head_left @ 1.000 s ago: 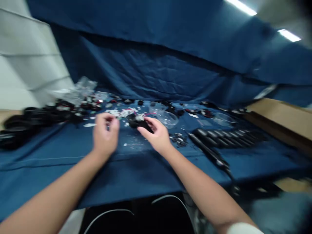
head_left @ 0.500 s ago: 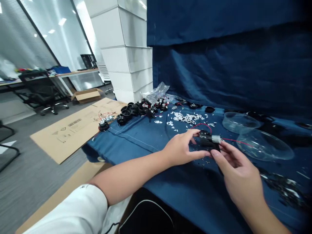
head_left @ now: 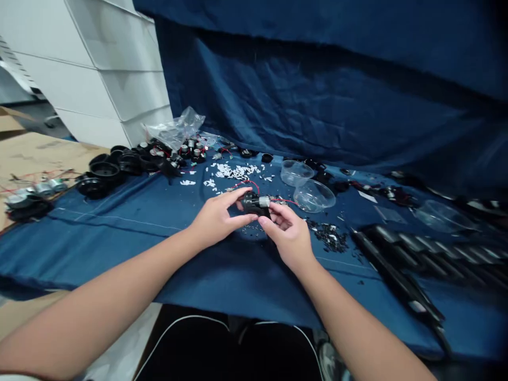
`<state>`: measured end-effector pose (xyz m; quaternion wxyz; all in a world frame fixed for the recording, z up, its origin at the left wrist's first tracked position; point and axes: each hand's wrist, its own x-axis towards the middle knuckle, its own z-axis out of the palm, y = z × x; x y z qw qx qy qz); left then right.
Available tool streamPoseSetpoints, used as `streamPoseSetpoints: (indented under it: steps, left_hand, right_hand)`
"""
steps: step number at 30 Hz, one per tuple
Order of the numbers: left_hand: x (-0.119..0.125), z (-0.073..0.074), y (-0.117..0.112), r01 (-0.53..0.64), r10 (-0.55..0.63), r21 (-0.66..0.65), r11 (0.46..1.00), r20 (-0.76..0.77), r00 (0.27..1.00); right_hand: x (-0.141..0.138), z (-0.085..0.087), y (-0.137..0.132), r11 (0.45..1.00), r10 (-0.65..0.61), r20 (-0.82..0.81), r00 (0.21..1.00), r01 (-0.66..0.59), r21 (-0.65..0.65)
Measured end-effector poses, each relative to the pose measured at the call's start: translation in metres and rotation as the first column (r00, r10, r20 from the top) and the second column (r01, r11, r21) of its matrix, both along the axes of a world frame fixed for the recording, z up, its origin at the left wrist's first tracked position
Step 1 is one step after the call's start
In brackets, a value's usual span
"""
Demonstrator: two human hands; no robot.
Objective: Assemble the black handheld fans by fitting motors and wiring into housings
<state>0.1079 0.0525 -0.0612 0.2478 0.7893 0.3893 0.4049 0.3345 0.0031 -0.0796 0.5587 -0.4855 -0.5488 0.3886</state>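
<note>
Between my hands, above the blue cloth, is a small motor assembly (head_left: 251, 202), with a black housing, a silver can and red wires. My left hand (head_left: 216, 214) grips its black end between thumb and fingers. My right hand (head_left: 289, 233) pinches it near the silver can, and a dark piece shows below between the hands; whether that is part of the assembly I cannot tell. Just behind the hands lie scattered small white pieces (head_left: 234, 172). To the right of my right hand is a pile of small black parts (head_left: 331, 236). Clear plastic bowls (head_left: 315, 196) sit behind it.
Black round housings (head_left: 105, 170) and wired motors (head_left: 192, 148) are heaped at the left, beside a clear plastic bag (head_left: 178, 129). Long black parts (head_left: 428, 254) lie in rows at the right. White boxes (head_left: 95, 69) are stacked at the back left. A blue curtain (head_left: 317, 95) hangs behind.
The camera view has swung to the right, bringing the black parts on the right into sight. Both hands keep their hold on the motor assembly.
</note>
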Motion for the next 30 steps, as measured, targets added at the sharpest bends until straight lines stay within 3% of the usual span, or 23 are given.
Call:
streamPoseSetpoints:
  steps: [5, 10, 19, 30]
  left_hand:
    - [-0.004, 0.007, 0.0, -0.039, 0.039, 0.002, 0.999, -0.04, 0.998]
    - [-0.002, 0.002, 0.003, -0.046, 0.046, 0.017, 0.999, -0.026, 0.999]
    - [-0.002, 0.002, 0.004, 0.015, -0.013, 0.02, 1.0, -0.055, 0.998]
    - [-0.005, 0.004, 0.005, 0.08, -0.078, 0.049, 0.996, -0.039, 0.996]
  right_hand:
    - [0.0, 0.003, 0.002, 0.999, 0.044, 0.039, 0.998, -0.044, 0.018]
    - [-0.001, -0.001, 0.005, 0.995, 0.087, 0.053, 0.995, -0.09, 0.049]
    - [0.007, -0.01, 0.006, 0.991, 0.036, 0.172, 0.984, -0.058, 0.121]
    - [0.011, 0.004, 0.002, 0.988, -0.025, 0.288, 0.957, -0.02, 0.15]
